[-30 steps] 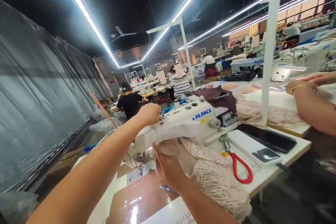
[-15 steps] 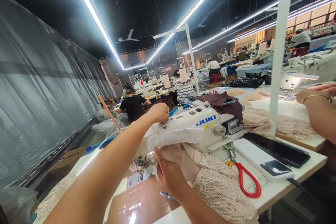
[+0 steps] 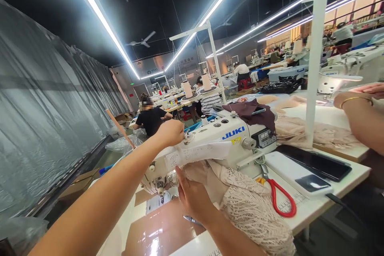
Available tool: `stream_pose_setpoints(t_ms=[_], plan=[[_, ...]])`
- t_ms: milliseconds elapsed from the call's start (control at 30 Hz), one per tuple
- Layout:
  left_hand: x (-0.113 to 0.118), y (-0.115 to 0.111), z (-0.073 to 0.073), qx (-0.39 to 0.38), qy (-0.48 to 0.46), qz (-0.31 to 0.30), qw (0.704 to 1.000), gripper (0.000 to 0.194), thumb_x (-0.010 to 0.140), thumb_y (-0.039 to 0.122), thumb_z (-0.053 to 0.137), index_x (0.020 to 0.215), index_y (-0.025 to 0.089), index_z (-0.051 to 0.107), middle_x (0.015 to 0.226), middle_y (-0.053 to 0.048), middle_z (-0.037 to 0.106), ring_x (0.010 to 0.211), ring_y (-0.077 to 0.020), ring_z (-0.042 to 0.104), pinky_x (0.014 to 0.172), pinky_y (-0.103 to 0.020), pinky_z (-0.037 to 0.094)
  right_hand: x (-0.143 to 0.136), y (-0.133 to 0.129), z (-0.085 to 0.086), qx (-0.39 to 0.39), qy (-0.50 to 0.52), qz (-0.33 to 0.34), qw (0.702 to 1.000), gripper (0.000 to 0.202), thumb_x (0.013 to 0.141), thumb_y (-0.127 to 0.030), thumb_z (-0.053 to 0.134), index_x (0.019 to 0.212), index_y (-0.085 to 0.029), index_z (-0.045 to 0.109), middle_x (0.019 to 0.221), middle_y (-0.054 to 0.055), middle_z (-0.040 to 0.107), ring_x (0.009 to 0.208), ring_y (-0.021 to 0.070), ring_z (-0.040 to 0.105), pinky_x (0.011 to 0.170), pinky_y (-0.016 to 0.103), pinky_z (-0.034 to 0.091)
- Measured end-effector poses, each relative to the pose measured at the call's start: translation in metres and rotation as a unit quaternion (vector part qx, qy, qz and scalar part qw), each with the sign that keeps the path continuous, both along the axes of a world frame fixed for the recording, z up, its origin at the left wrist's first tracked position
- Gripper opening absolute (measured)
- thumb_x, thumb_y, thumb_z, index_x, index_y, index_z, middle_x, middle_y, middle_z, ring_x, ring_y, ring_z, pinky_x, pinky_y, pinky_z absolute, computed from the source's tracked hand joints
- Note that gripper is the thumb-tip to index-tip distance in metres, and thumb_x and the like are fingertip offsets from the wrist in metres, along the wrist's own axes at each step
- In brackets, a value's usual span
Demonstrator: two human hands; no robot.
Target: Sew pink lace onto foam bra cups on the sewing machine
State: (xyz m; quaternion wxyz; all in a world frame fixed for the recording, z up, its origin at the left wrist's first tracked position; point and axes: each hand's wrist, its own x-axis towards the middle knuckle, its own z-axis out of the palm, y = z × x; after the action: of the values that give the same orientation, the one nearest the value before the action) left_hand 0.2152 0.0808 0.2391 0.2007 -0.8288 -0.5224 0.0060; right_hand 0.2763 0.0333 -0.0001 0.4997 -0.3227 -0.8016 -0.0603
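My left hand (image 3: 171,132) is closed at the top of the white sewing machine (image 3: 223,124), beside a round metal part; what its fingers pinch is hidden. Lower down, my right hand (image 3: 195,198) has its index finger stretched up to the lower edge of a paper strip (image 3: 198,154) with handwriting, which lies along the machine's arm. Under that hand shows a metal tool (image 3: 192,220), partly covered. Beige lace fabric (image 3: 249,208) is bunched right of my right hand. The needle area (image 3: 160,188) sits left of it.
Red-handled scissors (image 3: 282,198), a white device (image 3: 297,174) and a black phone (image 3: 315,162) lie on the table at the right. Dark cloth (image 3: 252,112) rests on the machine. A white pole (image 3: 316,60) stands beyond; another person's arms (image 3: 360,104) are at far right.
My left hand has shifted slightly left and back from the round metal part, uncovering more of it. My right hand keeps its finger at the paper. The whole view has moved a little.
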Motion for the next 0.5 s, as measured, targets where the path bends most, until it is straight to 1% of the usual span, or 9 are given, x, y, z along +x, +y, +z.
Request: stream_pose_setpoints(t_ms=[100, 233, 367, 500], plan=[[0.002, 0.013, 0.001, 0.006, -0.014, 0.020, 1.000, 0.015, 0.073, 0.014, 0.050, 0.069, 0.014, 0.065, 0.073, -0.008, 0.065, 0.069, -0.0201, 0.059, 0.060, -0.027, 0.038, 0.000, 0.001, -0.001, -0.004, -0.004, -0.001, 1.000, 0.082, 0.081, -0.006, 0.041, 0.149, -0.011, -0.005, 0.076, 0.005, 0.067, 0.057, 0.0165, 0.057, 0.051, 0.026, 0.040], [0.012, 0.023, -0.002, -0.002, -0.037, 0.006, 0.999, 0.014, 0.074, 0.016, 0.052, 0.068, 0.015, 0.064, 0.070, -0.006, 0.064, 0.067, -0.0182, 0.057, 0.058, -0.026, 0.036, 0.000, 0.001, -0.001, -0.010, -0.013, 0.001, 1.000, 0.082, 0.080, -0.006, 0.042, 0.149, -0.011, -0.003, 0.074, 0.004, 0.066, 0.055, 0.0171, 0.056, 0.049, 0.027, 0.039], [0.019, 0.020, -0.003, 0.005, -0.060, -0.021, 0.998, 0.016, 0.078, 0.016, 0.049, 0.070, 0.015, 0.062, 0.069, -0.004, 0.062, 0.066, -0.0161, 0.054, 0.056, -0.025, 0.031, 0.001, 0.000, -0.001, -0.010, -0.012, 0.006, 1.000, 0.082, 0.079, -0.006, 0.042, 0.148, -0.011, -0.001, 0.074, 0.004, 0.066, 0.055, 0.0171, 0.056, 0.049, 0.027, 0.037], [0.016, 0.007, 0.006, 0.019, -0.078, -0.027, 0.996, 0.018, 0.081, 0.018, 0.045, 0.072, 0.016, 0.060, 0.070, -0.002, 0.061, 0.064, -0.0144, 0.051, 0.055, -0.026, 0.029, 0.001, 0.001, -0.001, -0.012, -0.019, 0.008, 1.000, 0.078, 0.079, -0.007, 0.043, 0.147, -0.010, 0.005, 0.076, 0.004, 0.067, 0.057, 0.0177, 0.058, 0.050, 0.028, 0.039]])
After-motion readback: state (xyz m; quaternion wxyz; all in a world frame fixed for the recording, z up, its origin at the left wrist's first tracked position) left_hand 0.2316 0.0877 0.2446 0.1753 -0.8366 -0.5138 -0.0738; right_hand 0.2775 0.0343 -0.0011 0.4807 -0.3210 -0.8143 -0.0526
